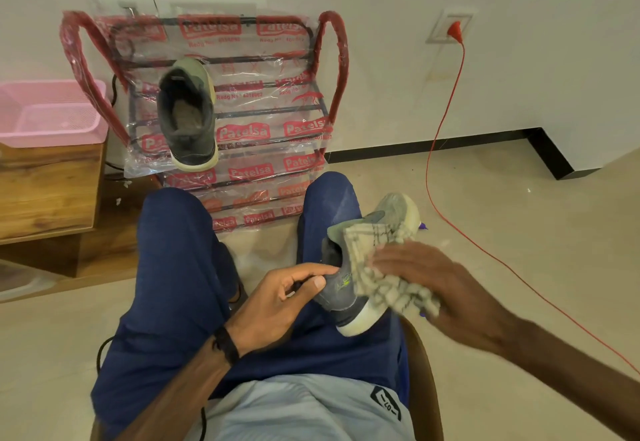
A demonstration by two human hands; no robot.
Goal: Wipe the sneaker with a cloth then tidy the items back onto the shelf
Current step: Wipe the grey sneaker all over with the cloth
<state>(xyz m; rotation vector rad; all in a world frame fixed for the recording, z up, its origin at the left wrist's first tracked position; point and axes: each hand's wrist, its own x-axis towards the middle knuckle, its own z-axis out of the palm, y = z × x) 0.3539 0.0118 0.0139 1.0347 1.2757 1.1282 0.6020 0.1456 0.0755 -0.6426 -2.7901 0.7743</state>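
We hold the sneaker (346,288) on our lap with our left hand (277,305) | our right hand (433,288) presses the cloth (384,277) on it | other shoe (188,113) sits on the shelf (270,108)

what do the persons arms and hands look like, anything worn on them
Both forearms are bare, with no sleeves in view and no gloves on either hand. The left hand has a black band around its wrist. The right hand shows nothing worn on it or its wrist.
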